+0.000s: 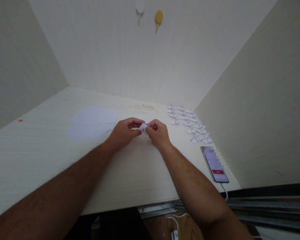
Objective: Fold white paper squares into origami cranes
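A small folded piece of white paper [143, 127] is pinched between my two hands, above the middle of the pale table [130, 173]. My left hand [126, 131] grips its left side between thumb and fingers. On the right side, my right hand [158, 133] holds it with thumb and bent fingers. The fingers cover part of the paper, so its full shape is hidden. Several white paper cranes [186, 118] stand in rows to the right of my right hand. Sheets of white paper [93, 118] lie flat to the left of my left hand.
A phone [215, 165] with a lit screen lies near the right edge, a white cable [224, 191] plugged into it. Walls enclose the table at the back and sides. One white hook [140, 8] and one yellow hook [159, 17] are on the back wall.
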The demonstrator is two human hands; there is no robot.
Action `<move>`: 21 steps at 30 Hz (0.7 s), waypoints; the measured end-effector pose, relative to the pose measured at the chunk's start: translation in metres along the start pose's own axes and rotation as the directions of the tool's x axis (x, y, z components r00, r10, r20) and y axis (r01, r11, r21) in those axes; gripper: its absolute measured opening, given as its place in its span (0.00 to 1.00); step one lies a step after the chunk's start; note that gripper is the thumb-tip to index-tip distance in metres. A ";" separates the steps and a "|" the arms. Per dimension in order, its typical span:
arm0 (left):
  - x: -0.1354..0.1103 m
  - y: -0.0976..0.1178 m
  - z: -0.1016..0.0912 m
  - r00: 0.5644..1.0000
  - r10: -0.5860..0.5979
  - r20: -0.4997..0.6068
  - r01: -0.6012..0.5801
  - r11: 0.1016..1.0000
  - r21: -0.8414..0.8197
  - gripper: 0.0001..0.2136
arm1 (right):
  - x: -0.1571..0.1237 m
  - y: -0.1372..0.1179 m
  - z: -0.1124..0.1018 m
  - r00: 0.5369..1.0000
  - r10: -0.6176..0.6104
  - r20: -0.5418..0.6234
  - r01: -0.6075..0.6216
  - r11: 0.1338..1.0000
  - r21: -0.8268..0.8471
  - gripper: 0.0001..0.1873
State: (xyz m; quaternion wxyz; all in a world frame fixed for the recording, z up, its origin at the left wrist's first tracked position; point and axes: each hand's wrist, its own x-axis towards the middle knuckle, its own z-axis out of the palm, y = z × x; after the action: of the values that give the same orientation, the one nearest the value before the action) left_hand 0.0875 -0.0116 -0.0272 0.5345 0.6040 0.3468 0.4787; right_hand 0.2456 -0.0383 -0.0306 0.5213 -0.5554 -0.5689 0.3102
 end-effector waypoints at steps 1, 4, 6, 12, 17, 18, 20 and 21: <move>0.000 0.000 0.000 1.000 -0.017 0.005 0.017 1.000 -0.011 0.16 | -0.001 -0.001 0.000 0.999 -0.026 -0.031 0.025 0.999 -0.033 0.03; -0.001 0.001 0.002 0.996 -0.080 0.028 0.082 0.993 -0.083 0.17 | -0.004 -0.004 -0.002 0.989 -0.114 -0.094 0.098 0.983 -0.158 0.02; -0.001 0.000 0.003 0.991 -0.123 0.044 0.129 0.979 -0.159 0.17 | -0.006 -0.005 -0.003 0.980 -0.170 -0.105 0.145 0.966 -0.215 0.03; -0.001 -0.003 0.002 0.985 -0.170 0.019 0.168 0.944 -0.283 0.18 | -0.006 -0.004 -0.006 0.962 -0.271 -0.017 0.247 0.902 -0.354 0.10; -0.002 -0.002 0.003 0.991 -0.127 0.047 0.135 0.961 -0.241 0.20 | -0.005 -0.003 -0.007 0.952 -0.306 0.015 0.277 0.840 -0.466 0.07; -0.002 -0.002 0.003 0.990 -0.126 0.058 0.136 0.964 -0.228 0.20 | -0.005 -0.003 -0.007 0.954 -0.298 0.005 0.266 0.843 -0.468 0.08; -0.002 -0.001 0.004 0.990 -0.121 0.069 0.133 0.968 -0.213 0.20 | -0.004 -0.002 -0.008 0.958 -0.286 -0.019 0.245 0.852 -0.462 0.08; -0.002 -0.001 0.004 0.990 -0.118 0.073 0.131 0.969 -0.210 0.20 | -0.004 -0.001 -0.008 0.959 -0.282 -0.030 0.238 0.858 -0.455 0.08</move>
State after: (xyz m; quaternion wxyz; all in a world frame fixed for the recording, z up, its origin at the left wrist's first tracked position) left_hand 0.0909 -0.0148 -0.0286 0.6355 0.5343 0.3140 0.4604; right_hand 0.2519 -0.0442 -0.0287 0.4432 -0.5925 -0.6689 0.0711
